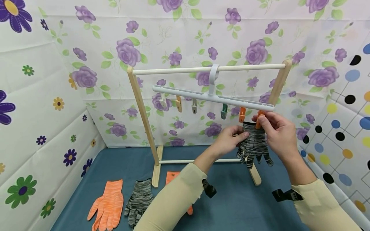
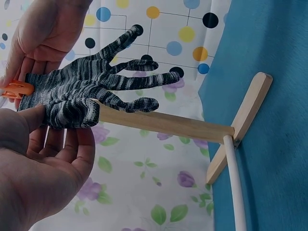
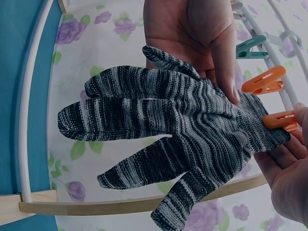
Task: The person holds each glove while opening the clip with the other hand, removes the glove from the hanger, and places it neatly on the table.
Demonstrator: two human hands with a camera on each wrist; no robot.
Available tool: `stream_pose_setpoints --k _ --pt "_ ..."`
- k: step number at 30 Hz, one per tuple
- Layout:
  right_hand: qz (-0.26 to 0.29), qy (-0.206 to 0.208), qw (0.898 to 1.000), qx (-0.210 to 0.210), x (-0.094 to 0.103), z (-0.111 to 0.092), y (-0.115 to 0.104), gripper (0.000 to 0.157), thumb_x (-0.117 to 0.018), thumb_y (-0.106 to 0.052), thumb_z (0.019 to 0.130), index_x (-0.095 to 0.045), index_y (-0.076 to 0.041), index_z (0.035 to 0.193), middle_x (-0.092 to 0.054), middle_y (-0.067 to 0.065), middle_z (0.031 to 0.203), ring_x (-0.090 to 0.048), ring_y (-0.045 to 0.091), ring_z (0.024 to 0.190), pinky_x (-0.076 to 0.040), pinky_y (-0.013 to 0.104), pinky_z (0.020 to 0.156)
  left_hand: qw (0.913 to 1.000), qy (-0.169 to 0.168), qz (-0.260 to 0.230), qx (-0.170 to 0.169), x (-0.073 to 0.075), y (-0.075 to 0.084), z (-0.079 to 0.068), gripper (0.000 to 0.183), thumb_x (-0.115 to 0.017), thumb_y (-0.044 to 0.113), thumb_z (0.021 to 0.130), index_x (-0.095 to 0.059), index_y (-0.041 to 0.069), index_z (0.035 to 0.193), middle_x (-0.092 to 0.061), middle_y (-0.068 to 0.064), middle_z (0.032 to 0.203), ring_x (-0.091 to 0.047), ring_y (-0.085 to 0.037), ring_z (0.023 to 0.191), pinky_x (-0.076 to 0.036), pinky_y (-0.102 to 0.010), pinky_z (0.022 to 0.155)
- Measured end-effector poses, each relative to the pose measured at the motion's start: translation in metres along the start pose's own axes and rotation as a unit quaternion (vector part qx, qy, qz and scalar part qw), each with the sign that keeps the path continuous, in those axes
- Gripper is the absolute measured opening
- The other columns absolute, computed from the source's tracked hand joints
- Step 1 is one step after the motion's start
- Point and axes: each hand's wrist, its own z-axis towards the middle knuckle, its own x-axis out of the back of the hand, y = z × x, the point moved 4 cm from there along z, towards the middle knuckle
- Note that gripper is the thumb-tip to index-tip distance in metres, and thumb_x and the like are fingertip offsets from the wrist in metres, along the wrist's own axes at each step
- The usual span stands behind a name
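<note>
A black-and-grey knitted glove [image 1: 253, 144] hangs fingers down below the right end of a white hanger [image 1: 212, 97]. My right hand [image 1: 278, 133] pinches an orange clothespin [image 1: 259, 120], which sits on the glove's cuff. The left hand [image 1: 231, 140] holds the cuff's other side between thumb and fingers. In the right wrist view the clothespin [image 3: 280, 120] bites the cuff's edge, and the glove [image 3: 207, 125] spreads across the picture. A second orange clothespin [image 1: 242, 115] hangs just left of the cuff; whether it touches the glove I cannot tell.
Green [image 1: 224, 111], grey [image 1: 194, 106], tan [image 1: 179, 104] and white [image 1: 163, 100] clothespins hang along the tilted hanger, hooked on a wooden rack's white rod [image 1: 173, 70]. On the blue cloth lie an orange glove [image 1: 108, 205], a grey striped glove [image 1: 139, 200] and another orange glove [image 1: 172, 176], partly behind my left sleeve.
</note>
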Motion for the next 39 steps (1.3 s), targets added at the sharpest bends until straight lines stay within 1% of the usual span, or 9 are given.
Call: stream_pose_setpoints --k 9,14,18,21,24,30,33,36,39 --pt "-0.008 0.004 1.000 -0.008 -0.001 0.000 0.001 0.031 -0.063 -0.023 0.109 -0.073 -0.008 0.135 -0.076 0.014 0.117 -0.069 0.007 0.102 -0.052 0.013 0.087 0.9999 -0.009 0.005 -0.009 0.005 -0.005 -0.002 0.021 -0.064 0.025 0.110 -0.071 0.005 0.114 -0.068 0.002 0.099 -0.062 -0.008 0.088 -0.056 -0.026 0.075" --pt "-0.005 0.004 1.000 -0.006 -0.001 0.000 -0.001 0.030 -0.063 -0.021 0.109 -0.073 -0.007 0.134 -0.076 0.015 0.116 -0.070 0.007 0.103 -0.052 0.013 0.086 0.9999 -0.014 0.002 -0.007 0.008 -0.007 -0.004 0.021 -0.063 0.025 0.110 -0.072 0.006 0.112 -0.068 0.001 0.097 -0.062 -0.009 0.087 -0.057 -0.030 0.077" --pt "-0.006 0.004 1.000 -0.007 0.000 0.000 -0.002 0.029 -0.063 -0.022 0.109 -0.074 -0.007 0.132 -0.076 0.015 0.115 -0.070 0.006 0.104 -0.052 0.013 0.088 0.9999 -0.013 0.004 -0.008 0.010 -0.009 -0.005 0.021 -0.063 0.025 0.110 -0.072 0.006 0.111 -0.068 0.001 0.097 -0.061 -0.009 0.086 -0.056 -0.028 0.076" --pt "-0.006 0.004 1.000 -0.008 0.000 0.000 -0.002 0.029 -0.063 -0.022 0.109 -0.074 -0.006 0.131 -0.077 0.014 0.114 -0.070 0.006 0.103 -0.051 0.013 0.090 0.9999 -0.007 0.005 -0.008 0.012 -0.010 -0.008 0.021 -0.063 0.026 0.110 -0.072 0.007 0.111 -0.067 0.001 0.095 -0.061 -0.010 0.084 -0.055 -0.027 0.074" --pt "-0.002 0.003 1.000 -0.007 0.000 0.000 -0.001 0.029 -0.062 -0.022 0.109 -0.074 -0.006 0.131 -0.077 0.014 0.113 -0.070 0.007 0.104 -0.051 0.013 0.093 1.0000 -0.001 -0.002 -0.006 0.015 -0.011 -0.011 0.019 -0.063 0.024 0.110 -0.071 0.007 0.112 -0.066 0.001 0.096 -0.060 -0.009 0.085 -0.055 -0.026 0.075" --pt "0.015 0.001 1.000 -0.007 0.000 0.001 0.001 0.030 -0.062 -0.020 0.110 -0.073 -0.006 0.133 -0.077 0.014 0.113 -0.071 0.011 0.103 -0.052 0.014 0.091 0.9999 0.009 -0.004 -0.007 0.019 -0.015 -0.016 0.017 -0.062 0.023 0.110 -0.067 0.007 0.109 -0.063 0.002 0.093 -0.058 -0.008 0.085 -0.054 -0.025 0.076" --pt "0.013 0.002 1.000 -0.004 0.000 0.001 0.001 0.030 -0.062 -0.020 0.109 -0.073 -0.006 0.134 -0.077 0.014 0.114 -0.071 0.010 0.103 -0.052 0.014 0.091 0.9999 0.012 -0.005 -0.003 0.020 -0.018 -0.018 0.017 -0.062 0.023 0.110 -0.067 0.007 0.108 -0.062 0.002 0.093 -0.059 -0.008 0.084 -0.056 -0.027 0.077" --pt "0.004 0.004 1.000 0.001 0.000 0.001 0.001 0.029 -0.064 -0.018 0.109 -0.073 -0.007 0.133 -0.077 0.014 0.114 -0.071 0.008 0.103 -0.052 0.013 0.090 0.9999 0.011 -0.008 -0.002 0.023 -0.020 -0.020 0.018 -0.062 0.023 0.111 -0.067 0.006 0.107 -0.062 0.001 0.091 -0.058 -0.010 0.082 -0.057 -0.033 0.078" --pt "0.000 0.005 1.000 0.010 0.000 0.002 0.001 0.026 -0.065 -0.016 0.108 -0.074 -0.005 0.130 -0.077 0.013 0.113 -0.071 0.009 0.099 -0.052 0.013 0.089 0.9999 0.011 -0.001 -0.003 0.026 -0.022 -0.023 0.019 -0.062 0.024 0.111 -0.067 0.007 0.105 -0.060 0.000 0.090 -0.056 -0.011 0.079 -0.056 -0.033 0.076"
